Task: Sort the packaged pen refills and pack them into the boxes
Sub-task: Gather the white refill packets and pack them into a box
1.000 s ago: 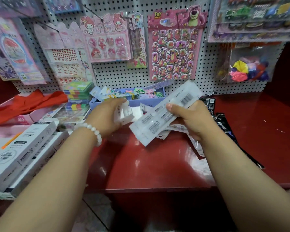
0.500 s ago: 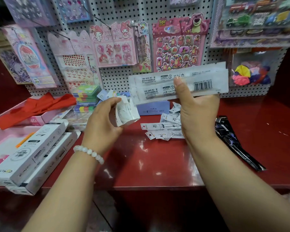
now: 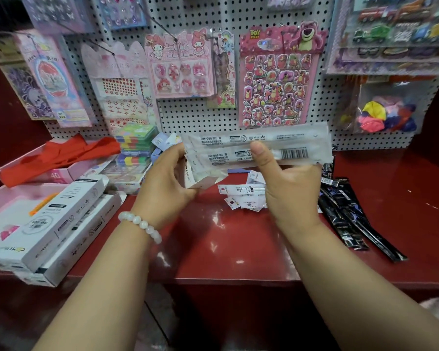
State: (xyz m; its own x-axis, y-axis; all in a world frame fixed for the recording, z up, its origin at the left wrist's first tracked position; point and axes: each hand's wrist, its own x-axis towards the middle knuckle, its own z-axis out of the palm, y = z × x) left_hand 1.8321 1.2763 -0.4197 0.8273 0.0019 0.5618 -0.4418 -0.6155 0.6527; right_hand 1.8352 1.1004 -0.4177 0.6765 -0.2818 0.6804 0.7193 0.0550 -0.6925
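My right hand grips a stack of white packaged pen refills, held level above the red counter with the thumb across the front. My left hand, with a pearl bracelet on the wrist, holds a small white open box at the left end of that stack; the packets' left ends touch the box mouth. More white refill packets lie loose on the counter under my hands. Black refill packets lie to the right. Two long white boxes sit at the left edge.
A pegboard with hanging sticker sheets stands behind the red counter. A pink tray and red cloth sit at far left, with colourful stacked packs behind my left hand. A balloon bag hangs at right.
My right hand lifted the refill stack from a tilt to level, then lowered it toward the left hand. The left hand brought the small box up to the stack's left end.
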